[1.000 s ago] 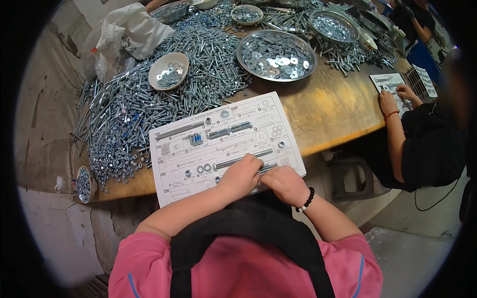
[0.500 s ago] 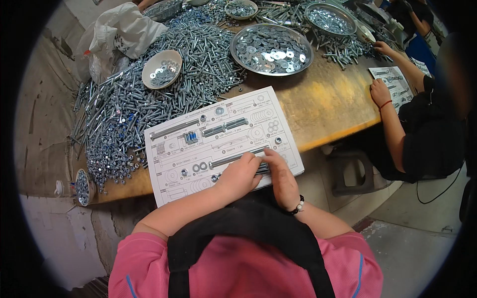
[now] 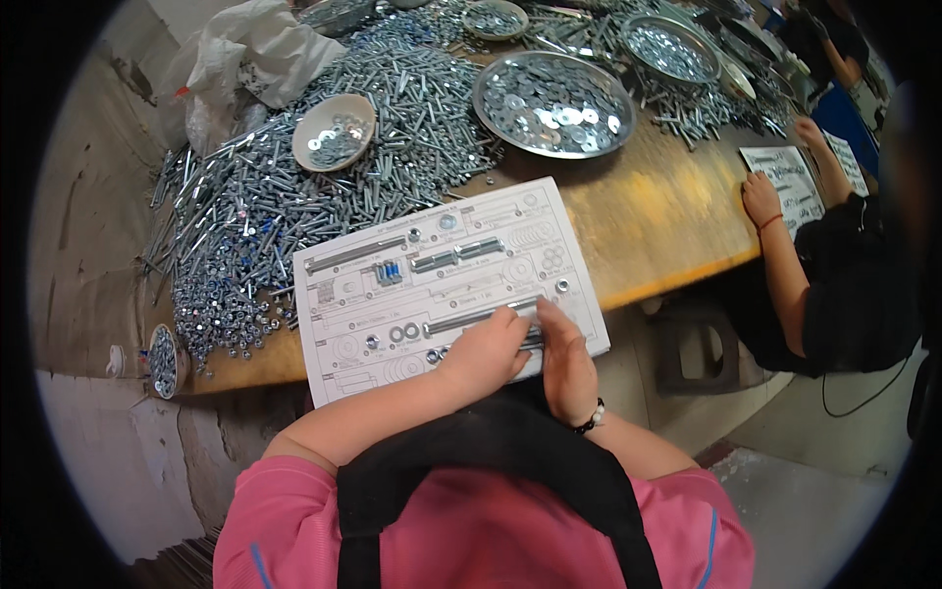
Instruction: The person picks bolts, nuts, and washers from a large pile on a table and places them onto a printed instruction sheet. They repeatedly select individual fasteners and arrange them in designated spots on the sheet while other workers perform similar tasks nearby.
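My left hand [image 3: 484,351] is bent over the lower right part of a printed sheet [image 3: 581,263], its fingers curled down by some bolts; whatever is in the fingertips is hidden. Beside it, my right hand [image 3: 569,371] stands on edge with fingers stretched out, holding nothing I can see. Long bolts [image 3: 459,321] lie across the sheet, partly under my hands. Farther up are shorter bolts [image 3: 456,254], a small group of blue-marked bolts [image 3: 389,273] and another long bolt [image 3: 355,254]. Two flat washers [image 3: 403,333] and a loose nut [image 3: 562,286] also rest on the paper.
A big heap of bolts [image 3: 412,118] covers the table beyond the sheet. A bowl of washers [image 3: 306,137] and a round metal tray [image 3: 481,103] of washers sit on it. A white sack [image 3: 235,59] stands far left. At right, another person's hand [image 3: 760,199] rests by a sheet.
The whole view has shifted slightly, with the table and sheet a little further right. My hands stay over the same part of the sheet, fingers nearly unchanged.
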The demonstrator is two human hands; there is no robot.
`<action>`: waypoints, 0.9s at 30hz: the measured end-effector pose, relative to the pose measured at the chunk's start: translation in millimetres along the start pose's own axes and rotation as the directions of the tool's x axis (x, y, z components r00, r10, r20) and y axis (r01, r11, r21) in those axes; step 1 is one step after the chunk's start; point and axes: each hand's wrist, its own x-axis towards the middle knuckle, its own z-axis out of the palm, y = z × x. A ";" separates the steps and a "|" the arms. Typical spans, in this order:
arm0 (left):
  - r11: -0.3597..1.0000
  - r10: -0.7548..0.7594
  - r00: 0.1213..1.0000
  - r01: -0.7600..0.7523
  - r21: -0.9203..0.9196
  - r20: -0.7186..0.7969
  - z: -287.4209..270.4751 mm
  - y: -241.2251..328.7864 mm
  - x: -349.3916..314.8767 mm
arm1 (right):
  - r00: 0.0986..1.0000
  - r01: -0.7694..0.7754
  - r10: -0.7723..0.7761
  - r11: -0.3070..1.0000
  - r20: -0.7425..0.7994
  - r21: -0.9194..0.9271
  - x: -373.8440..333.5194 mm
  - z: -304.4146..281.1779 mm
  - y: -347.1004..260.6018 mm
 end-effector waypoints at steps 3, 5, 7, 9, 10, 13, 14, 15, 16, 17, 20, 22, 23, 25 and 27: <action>1.000 0.016 1.000 -0.016 -0.004 0.008 -1.6 -1.1 -1.1 | 0.999 0.041 -0.041 0.999 0.000 -0.026 1.0 -0.2 0.1; 1.000 0.000 1.000 0.001 -0.027 0.019 -5.6 0.8 -1.9 | 0.997 0.082 -0.082 0.992 0.012 -0.095 8.1 -1.2 -9.0; 0.999 -0.010 1.000 0.011 -0.047 0.017 -10.8 2.2 -2.8 | 0.996 0.079 -0.084 0.984 -0.027 -0.160 19.3 -0.7 -23.1; 0.999 0.016 0.999 -0.018 -0.036 -0.047 -20.4 -1.8 -4.0 | 0.998 0.068 -0.062 0.976 0.032 -0.205 37.0 -5.0 -35.6; 0.999 0.029 0.996 -0.031 -0.025 -0.086 -28.7 -5.9 -3.2 | 0.999 0.047 -0.043 0.963 0.021 -0.266 45.3 0.0 -45.4; 0.997 0.079 0.963 -0.076 0.021 -0.256 -55.9 -34.3 5.6 | 0.996 0.028 0.020 0.852 0.086 -0.523 79.3 12.2 -67.5; 0.999 0.000 0.957 0.015 0.050 -0.291 -69.4 -41.1 10.0 | 0.993 0.063 0.012 0.781 0.115 -0.621 94.3 15.5 -69.5; 0.998 -0.034 0.943 0.049 0.037 -0.332 -82.7 -52.0 15.4 | 0.989 0.099 0.007 0.698 0.145 -0.709 110.9 19.3 -71.0; 0.990 -0.136 0.932 0.142 -0.006 -0.337 -94.9 -65.5 21.1 | 0.984 0.137 0.006 0.606 0.177 -0.784 127.6 23.8 -71.0; 0.990 -0.126 0.915 0.141 0.012 -0.383 -105.0 -83.4 28.6 | 0.966 0.247 -0.054 0.496 0.254 -0.832 143.9 25.2 -67.5; 0.971 -0.205 0.903 0.236 0.037 -0.379 -129.0 -111.2 46.7 | 0.912 0.410 -0.087 0.199 0.401 -0.890 192.9 19.7 -40.1; 0.966 -0.198 0.903 0.245 0.078 -0.381 -129.7 -129.5 60.2 | 0.935 0.355 -0.005 0.078 0.355 -0.932 219.4 10.0 -16.4; 0.966 -0.171 0.912 0.230 0.119 -0.373 -128.9 -135.1 63.2 | 0.936 0.349 0.041 0.005 0.349 -0.937 228.6 10.7 -5.6; 0.960 -0.120 0.929 0.198 0.199 -0.349 -122.9 -146.4 73.2 | 0.954 0.283 0.153 -0.169 0.258 -0.944 240.9 14.8 7.6; 0.940 -0.045 0.940 0.154 0.304 -0.338 -115.4 -154.8 85.0 | 0.966 0.216 0.201 -0.290 0.161 -0.933 247.8 17.1 16.9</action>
